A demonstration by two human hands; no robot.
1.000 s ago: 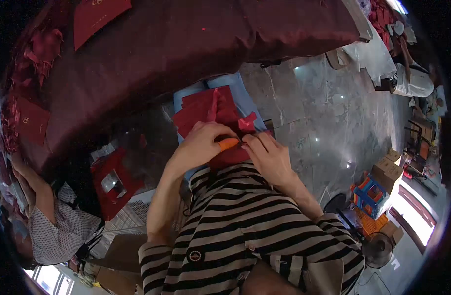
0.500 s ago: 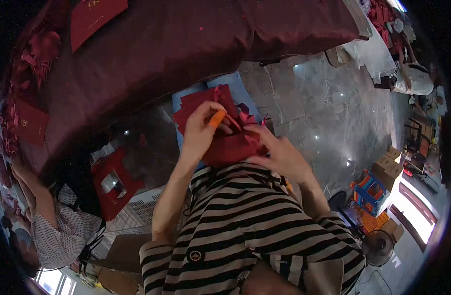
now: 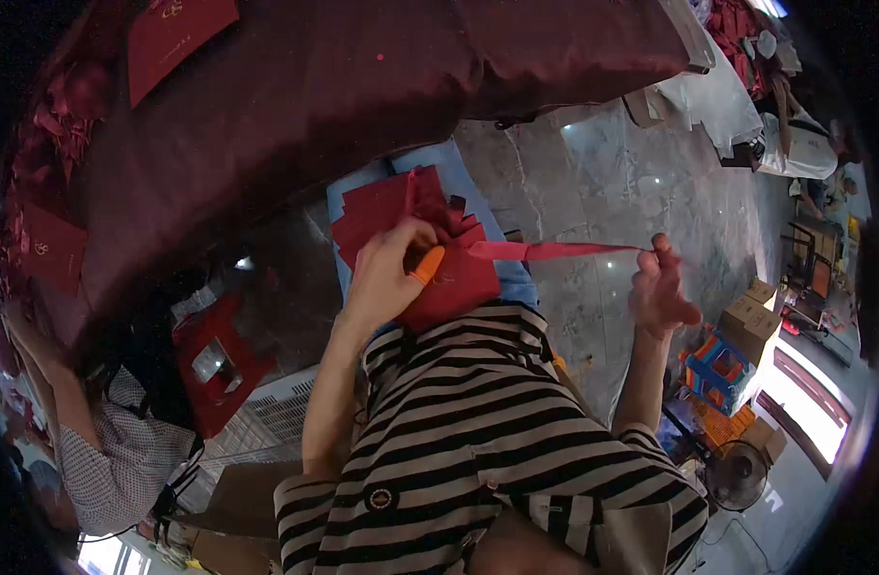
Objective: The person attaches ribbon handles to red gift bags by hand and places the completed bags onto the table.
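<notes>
Red card pieces (image 3: 458,287) lie on my lap over light blue cloth. A pink-red ribbon (image 3: 554,250) runs taut from them out to the right. My right hand (image 3: 662,292) pinches the ribbon's far end, its other fingers partly spread. Over the cards' left part rests my left hand (image 3: 387,273), with an orange cover on one finger. Its fingers are curled at the ribbon's near end and the cards; what exactly they grip is hidden.
A table with a dark red cloth (image 3: 363,67) spans the top. A co-worker's arm (image 3: 61,369) is at far left, near a red bag (image 3: 214,359). Cardboard boxes (image 3: 746,321) and a fan (image 3: 736,477) stand at right.
My right hand has moved far to the right, drawing the ribbon out straight. My left hand has shifted slightly down and stays at the red cards.
</notes>
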